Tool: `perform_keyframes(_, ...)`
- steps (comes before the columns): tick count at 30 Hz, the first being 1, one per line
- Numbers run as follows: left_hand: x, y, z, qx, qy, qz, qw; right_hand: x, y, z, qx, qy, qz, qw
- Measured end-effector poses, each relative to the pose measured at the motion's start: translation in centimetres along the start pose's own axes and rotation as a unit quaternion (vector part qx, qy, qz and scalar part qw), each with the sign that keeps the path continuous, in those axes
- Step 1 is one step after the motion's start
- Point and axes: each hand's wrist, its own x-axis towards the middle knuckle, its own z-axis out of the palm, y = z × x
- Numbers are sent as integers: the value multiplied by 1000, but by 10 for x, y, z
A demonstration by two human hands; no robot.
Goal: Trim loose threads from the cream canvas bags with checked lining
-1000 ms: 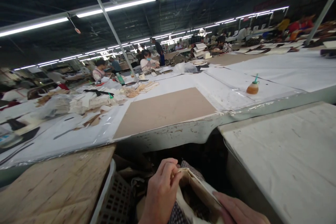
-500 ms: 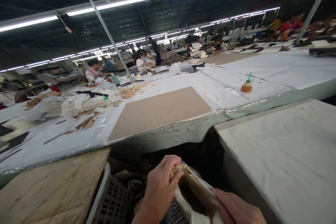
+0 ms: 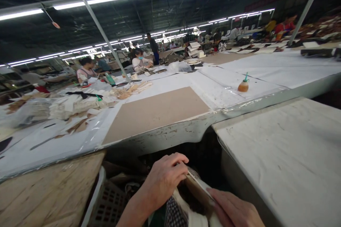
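Note:
Low in the head view, an open piece of black-and-white checked fabric with cream edging [image 3: 176, 214] stands between my hands; it looks like an unfinished bag. The fingers of my left hand [image 3: 166, 173] are bent over its far corner and pinch the rim. My right hand [image 3: 233, 206] grips the right rim, thumb and fingers closed along the pale edge. A brown lining shows inside the opening. The lower part of the piece is cut off by the bottom of the frame.
Left of my hands is a grey plastic basket [image 3: 108, 198] beside a wooden board [image 3: 50, 188]. A covered bench [image 3: 287, 156] stands to the right. Ahead, the long white table holds a brown sheet [image 3: 157, 111], a glue bottle [image 3: 243, 84] and piled scraps [image 3: 71, 104]. Co-workers [image 3: 141, 60] sit beyond.
My left hand has shifted its hold at the far corner, its fingers now reaching over the rim. The right hand stays on the right rim. The view has turned slightly right.

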Motion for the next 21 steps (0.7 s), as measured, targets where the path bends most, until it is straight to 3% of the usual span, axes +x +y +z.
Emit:
perform_keyframes(5,4,-4,5,-5,10,35,999,5,-8,-4,25,7,51,998)
perform_keyframes(9,7,-7,8,-22,24,73,997,7,-11,-8,26,-22,90,995)
perform_keyframes(14,8,-7,12,-45,60,95,993,6,-10,-9,14,-48,96,994)
perform_keyframes(21,7,-7,18,-43,85,75,993,8,-10,-9,8,-43,84,996)
